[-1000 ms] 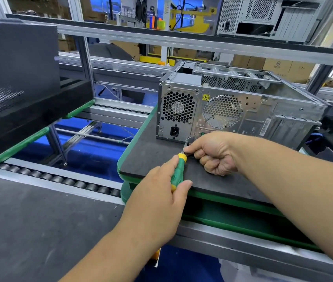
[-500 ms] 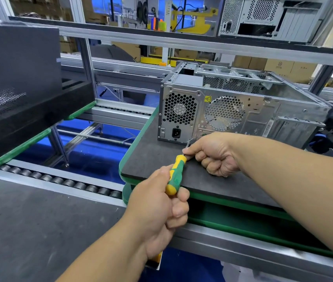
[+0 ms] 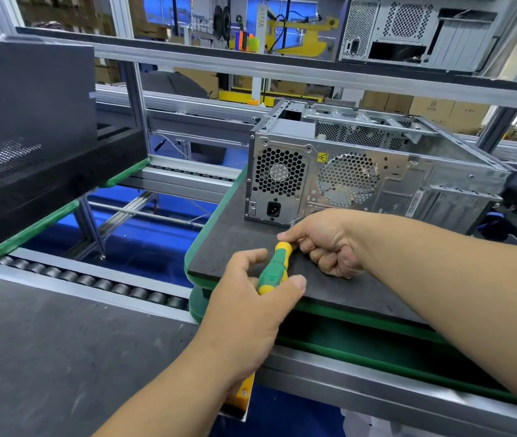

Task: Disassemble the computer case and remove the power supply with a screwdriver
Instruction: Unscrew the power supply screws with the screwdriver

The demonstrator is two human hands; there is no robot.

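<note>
Head view: dark pallet (image 3: 238, 234) bears computer case (image 3: 361, 171); both hands (image 3: 251, 298) (image 3: 329, 244) grip screwdriver (image 3: 274, 268).

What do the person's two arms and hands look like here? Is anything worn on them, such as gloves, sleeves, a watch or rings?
Both are bare. The left hand and the right hand have no gloves, and no ring shows on the visible fingers. Both forearms are uncovered as far as the picture's edge: no sleeve, watch, wristband or marking appears on them.

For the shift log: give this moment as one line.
step: unscrewing power supply | left hand: grips screwdriver | right hand: pinches its shaft at case rear
</note>
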